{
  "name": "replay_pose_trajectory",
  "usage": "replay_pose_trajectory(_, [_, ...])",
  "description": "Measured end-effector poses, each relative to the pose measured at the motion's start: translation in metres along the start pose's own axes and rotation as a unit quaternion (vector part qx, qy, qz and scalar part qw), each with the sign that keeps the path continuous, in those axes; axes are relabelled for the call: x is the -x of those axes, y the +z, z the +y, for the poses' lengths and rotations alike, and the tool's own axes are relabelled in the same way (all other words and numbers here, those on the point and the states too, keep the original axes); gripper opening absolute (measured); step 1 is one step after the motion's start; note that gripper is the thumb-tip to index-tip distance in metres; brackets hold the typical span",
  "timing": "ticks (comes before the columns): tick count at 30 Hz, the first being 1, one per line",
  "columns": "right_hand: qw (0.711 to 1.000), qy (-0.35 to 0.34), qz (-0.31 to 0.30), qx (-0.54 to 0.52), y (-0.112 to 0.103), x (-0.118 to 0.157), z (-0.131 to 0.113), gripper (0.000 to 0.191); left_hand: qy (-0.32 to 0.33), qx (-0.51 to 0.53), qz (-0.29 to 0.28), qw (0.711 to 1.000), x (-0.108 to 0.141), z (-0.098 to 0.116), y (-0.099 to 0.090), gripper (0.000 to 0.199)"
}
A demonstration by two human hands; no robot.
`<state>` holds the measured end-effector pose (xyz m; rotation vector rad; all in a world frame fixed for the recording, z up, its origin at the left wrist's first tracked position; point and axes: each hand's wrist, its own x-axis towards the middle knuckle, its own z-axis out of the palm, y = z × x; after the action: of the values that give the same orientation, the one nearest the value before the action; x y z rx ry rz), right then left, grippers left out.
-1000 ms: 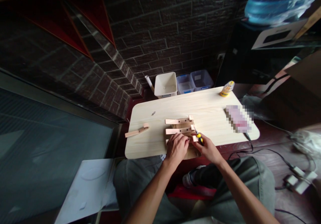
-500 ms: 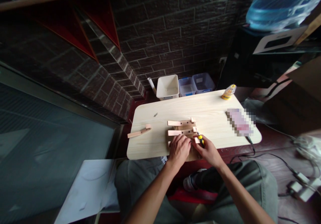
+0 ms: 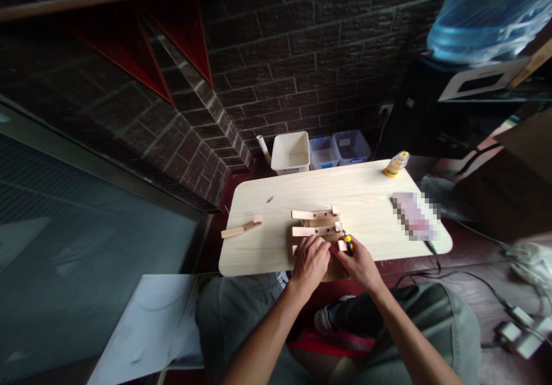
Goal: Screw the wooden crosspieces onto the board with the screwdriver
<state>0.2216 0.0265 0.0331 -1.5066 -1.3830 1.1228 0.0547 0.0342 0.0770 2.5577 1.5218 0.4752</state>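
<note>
My left hand (image 3: 311, 261) lies over the lowest wooden hook piece, fingers bent round it and hiding most of it. In my right hand (image 3: 360, 264) is a yellow and black screwdriver (image 3: 348, 243), its shaft pointing up and left; my right fingertips are close to my left ones. Beyond my hands, an upper wooden hook (image 3: 314, 214) and a middle wooden hook (image 3: 314, 231) lie side by side across a brown board (image 3: 336, 271), each with dark holes. Another wooden hook (image 3: 242, 228) rests alone at the table's left.
On the pale table (image 3: 345, 184) are small metal bits (image 3: 269, 199), a clear and yellow bottle (image 3: 395, 164) and a blurred-out flat object (image 3: 414, 215) with a cable. A white bin (image 3: 291, 151) and blue bins (image 3: 351, 146) stand behind.
The whole view has shifted slightly, with the table now a little lower. My fingertips have drawn closer together over the lowest piece; the screwdriver stays in my right hand.
</note>
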Motion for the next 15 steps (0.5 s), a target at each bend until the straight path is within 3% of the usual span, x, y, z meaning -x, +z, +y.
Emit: replay_pose_trajectory(15, [1.0, -0.003, -0.004, -0.012, 0.0009, -0.0019, 0.0015, 0.033, 0.012, 0.009, -0.005, 1.0, -0.0024, -0.004, 0.0034, 0.011])
